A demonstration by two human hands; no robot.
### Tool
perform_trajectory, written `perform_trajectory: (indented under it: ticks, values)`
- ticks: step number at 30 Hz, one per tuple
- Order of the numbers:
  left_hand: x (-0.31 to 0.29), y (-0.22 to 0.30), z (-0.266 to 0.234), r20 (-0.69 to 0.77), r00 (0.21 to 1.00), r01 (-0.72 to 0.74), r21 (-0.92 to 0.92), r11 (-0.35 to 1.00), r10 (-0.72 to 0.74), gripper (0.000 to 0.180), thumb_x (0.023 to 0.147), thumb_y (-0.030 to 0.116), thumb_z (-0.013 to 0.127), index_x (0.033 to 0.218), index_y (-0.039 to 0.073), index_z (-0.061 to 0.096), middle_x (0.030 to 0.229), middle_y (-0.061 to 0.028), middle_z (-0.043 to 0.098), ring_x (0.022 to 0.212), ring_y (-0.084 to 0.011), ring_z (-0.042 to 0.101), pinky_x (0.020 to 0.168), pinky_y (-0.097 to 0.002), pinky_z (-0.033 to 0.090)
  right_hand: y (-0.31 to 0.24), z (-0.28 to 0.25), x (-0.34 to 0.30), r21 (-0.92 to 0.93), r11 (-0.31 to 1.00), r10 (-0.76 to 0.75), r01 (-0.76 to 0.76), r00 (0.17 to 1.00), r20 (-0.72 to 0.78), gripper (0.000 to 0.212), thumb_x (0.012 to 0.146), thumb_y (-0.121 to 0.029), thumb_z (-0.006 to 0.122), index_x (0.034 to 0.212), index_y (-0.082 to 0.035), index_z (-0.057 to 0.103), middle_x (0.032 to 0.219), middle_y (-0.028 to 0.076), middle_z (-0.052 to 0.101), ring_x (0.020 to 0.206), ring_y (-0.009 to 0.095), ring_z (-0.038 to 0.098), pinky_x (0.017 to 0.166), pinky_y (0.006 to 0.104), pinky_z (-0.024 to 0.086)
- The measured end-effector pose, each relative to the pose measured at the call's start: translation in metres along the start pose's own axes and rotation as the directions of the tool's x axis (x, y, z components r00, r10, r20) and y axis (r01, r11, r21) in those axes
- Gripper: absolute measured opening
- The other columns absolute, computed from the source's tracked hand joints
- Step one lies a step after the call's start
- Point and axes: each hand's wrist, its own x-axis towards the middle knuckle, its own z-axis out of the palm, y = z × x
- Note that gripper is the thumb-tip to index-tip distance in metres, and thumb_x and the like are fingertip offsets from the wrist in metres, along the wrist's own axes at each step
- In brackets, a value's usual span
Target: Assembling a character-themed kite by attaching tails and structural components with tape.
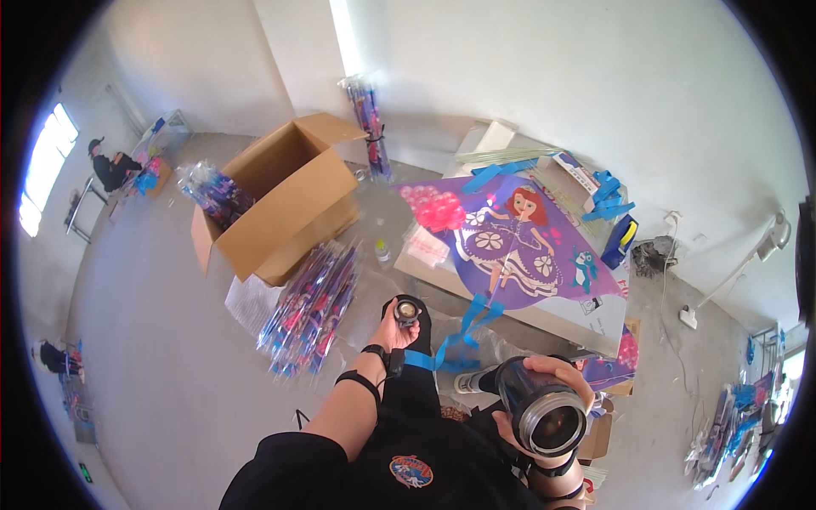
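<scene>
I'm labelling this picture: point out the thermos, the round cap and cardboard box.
Thermos (529,388), head view: dark body.
Round cap (407,311), head view: its middle.
Cardboard box (289,214), head view: outer side wall.

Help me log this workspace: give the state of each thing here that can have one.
Flask: open, held in the right hand
Round cap: off, in the left hand
Cardboard box: open, flaps spread
Kite: spread flat
Small bottle: seems capped
Bundle by the wall: tied, standing upright

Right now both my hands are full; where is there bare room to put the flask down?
Widest: the floor left of the carton and wrapped bundles. Another patch lies between the board and far-right bundles. Crowded: the board's top, mostly under the kite and blue ribbon.
</scene>
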Motion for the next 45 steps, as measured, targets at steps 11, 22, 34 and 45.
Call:
perform_trajectory:
  ticks: [11, 22, 34, 45]
  values:
    - [0.002, 0.005, -0.005, 0.004, 1.0, -0.016, -0.026, 1.0, 0.016, 0.071, 0.083, 0.072, 0.043, 0.105, 0.007, 0.063, 0.065, -0.0111, 0.057, 0.057, -0.0197, 0.051, 0.054, -0.029, 0.044, -0.012, -0.028, 0.034, -0.065, 0.985, -0.159, 0.162, 0.986, 0.059, 0.081, 0.066, -0.007, 0.084, 0.127, -0.01, 0.03, 0.115, 0.018, 0.054, 0.105, 0.032, 0.058, 0.088, 0.0448, 0.049]
    - [-0.002, 0.007, -0.003, -0.063, 0.997, -0.037, 0.012, 0.999, 0.038, 0.069, 0.084, 0.07, 0.043, 0.103, 0.006, 0.063, 0.065, -0.0086, 0.057, 0.056, -0.0186, 0.051, 0.053, -0.029, 0.044, -0.049, -0.038, 0.087, -0.093, 0.864, -0.502, 0.494, 0.857, -0.112, 0.048, 0.073, -0.007, 0.074, 0.111, 0.005, 0.048, 0.102, 0.024, 0.061, 0.089, 0.038, 0.064, 0.075, 0.0445, 0.054]
    - [0.003, 0.006, -0.005, -0.056, 0.998, -0.038, -0.011, 0.999, 0.038, 0.069, 0.084, 0.07, 0.043, 0.103, 0.006, 0.062, 0.064, -0.0093, 0.057, 0.056, -0.0191, 0.051, 0.054, -0.0288, 0.044, -0.067, -0.033, 0.105, -0.074, 0.807, -0.588, 0.586, 0.783, -0.203, 0.035, 0.069, 0.001, 0.068, 0.1, 0.01, 0.053, 0.095, 0.024, 0.062, 0.081, 0.036, 0.065, 0.07, 0.0423, 0.056]
    - [-0.002, 0.004, 0.002, -0.021, 0.998, -0.057, 0.003, 0.998, 0.057, 0.067, 0.086, 0.068, 0.043, 0.104, 0.005, 0.061, 0.066, -0.0097, 0.059, 0.057, -0.0194, 0.052, 0.054, -0.0291, 0.046, -0.082, -0.036, 0.101, -0.185, 0.855, -0.505, 0.484, 0.858, -0.091, 0.061, 0.066, -0.01, 0.082, 0.11, -0.009, 0.04, 0.099, 0.016, 0.062, 0.084, 0.034, 0.066, 0.076, 0.0497, 0.053]
